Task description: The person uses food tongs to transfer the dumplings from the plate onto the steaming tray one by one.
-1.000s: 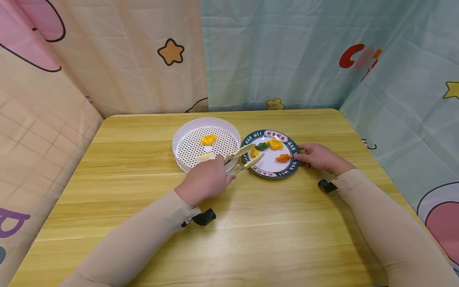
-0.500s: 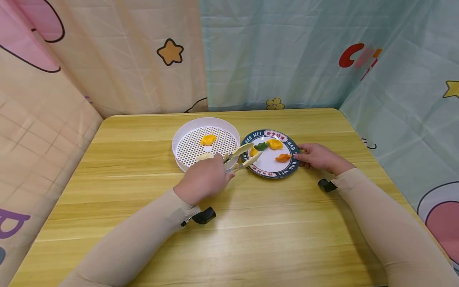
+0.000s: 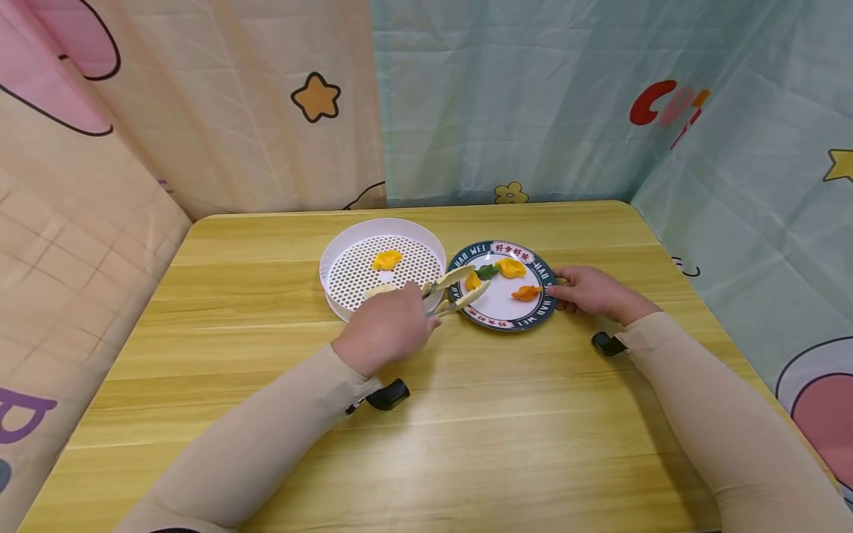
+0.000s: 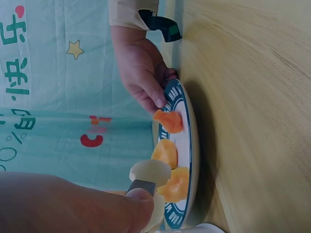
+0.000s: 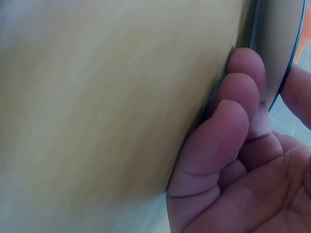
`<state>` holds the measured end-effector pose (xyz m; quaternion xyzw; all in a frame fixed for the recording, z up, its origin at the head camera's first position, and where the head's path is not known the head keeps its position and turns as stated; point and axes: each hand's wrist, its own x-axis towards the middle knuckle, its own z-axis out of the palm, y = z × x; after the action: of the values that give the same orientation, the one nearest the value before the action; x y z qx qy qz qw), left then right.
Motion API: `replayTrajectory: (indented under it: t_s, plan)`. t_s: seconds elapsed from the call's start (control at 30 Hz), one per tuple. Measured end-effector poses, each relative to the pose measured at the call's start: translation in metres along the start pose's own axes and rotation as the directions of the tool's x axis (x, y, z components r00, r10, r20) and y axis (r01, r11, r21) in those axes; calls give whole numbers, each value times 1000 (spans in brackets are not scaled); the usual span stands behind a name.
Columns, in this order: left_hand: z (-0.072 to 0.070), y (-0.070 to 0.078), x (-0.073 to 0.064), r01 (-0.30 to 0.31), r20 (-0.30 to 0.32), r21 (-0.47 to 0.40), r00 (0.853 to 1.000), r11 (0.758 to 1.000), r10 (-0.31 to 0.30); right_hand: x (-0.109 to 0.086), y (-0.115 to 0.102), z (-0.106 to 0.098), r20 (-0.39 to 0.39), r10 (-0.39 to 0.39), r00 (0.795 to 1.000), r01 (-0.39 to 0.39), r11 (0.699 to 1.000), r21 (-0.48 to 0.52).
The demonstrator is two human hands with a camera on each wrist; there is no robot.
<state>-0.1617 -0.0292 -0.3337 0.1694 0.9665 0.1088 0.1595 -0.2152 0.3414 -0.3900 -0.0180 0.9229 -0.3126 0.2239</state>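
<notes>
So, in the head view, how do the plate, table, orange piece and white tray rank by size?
1. Table
2. White tray
3. Plate, somewhat smaller
4. Orange piece, by far smallest

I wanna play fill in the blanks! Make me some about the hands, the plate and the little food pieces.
The left hand holds metal ____ with cream-coloured tips.
On the round white plate with a dark lettered rim, the dumpling-shaped piece nearest the right hand is coloured ____.
The round white tray has a base full of small ____.
In that tray, a ____ dumpling lies beyond a pale, partly hidden piece.

Missing words: tongs; orange; holes; yellow.
</notes>
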Motion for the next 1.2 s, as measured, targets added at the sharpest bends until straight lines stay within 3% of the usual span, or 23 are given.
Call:
replayTrajectory:
  t_s: [0.47, 0.67, 1.0, 1.2]
  plan:
    - [0, 3, -2, 36, 4, -35, 999, 999, -36, 1, 2, -3, 2, -7, 1000, 8, 1000, -15]
    - [0, 2, -3, 33, -13, -11, 999, 999, -33, 1, 2, -2, 8, -1, 1000, 1, 1000, 10]
    - [-6, 7, 5, 12, 16, 43, 1000, 999, -12, -1, 0, -3, 13, 9, 1000, -9, 1000, 7]
    - [-10, 6, 6, 34, 27, 74, 999, 997, -36, -1, -1, -3, 21, 7, 1000, -7, 1000, 1]
